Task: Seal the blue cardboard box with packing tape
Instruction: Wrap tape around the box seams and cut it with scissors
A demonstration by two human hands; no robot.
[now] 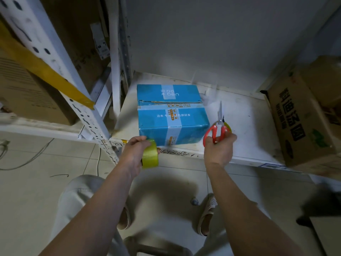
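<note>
Forearms: two bare ones, reaching forward from the bottom edge toward a shelf.
Feet: two, each in a pale perforated slipper (207,217), on a tiled floor (36,182).
Left hand (133,152): fingers curled round one roll of yellow-green packing tape (150,154), held just in front of the shelf's front edge, below the box's near left corner.
Right hand (218,148): grips one pair of red-handled scissors (218,126) by the loops; blades closed, pointing up and away, just right of the box.
Blue cardboard box (172,115): one, sitting on the white shelf (249,126) close to its front edge, left of centre. Flaps down; centre seam visible across the top; a pale strip crosses the top and runs down the front face. White Chinese print on top.
Brown cardboard boxes: one (302,122) at the shelf's right end with large dark print; others (27,93) stacked at left behind a white perforated rack post (55,61).
Floor cables (24,159): count unclear.
</note>
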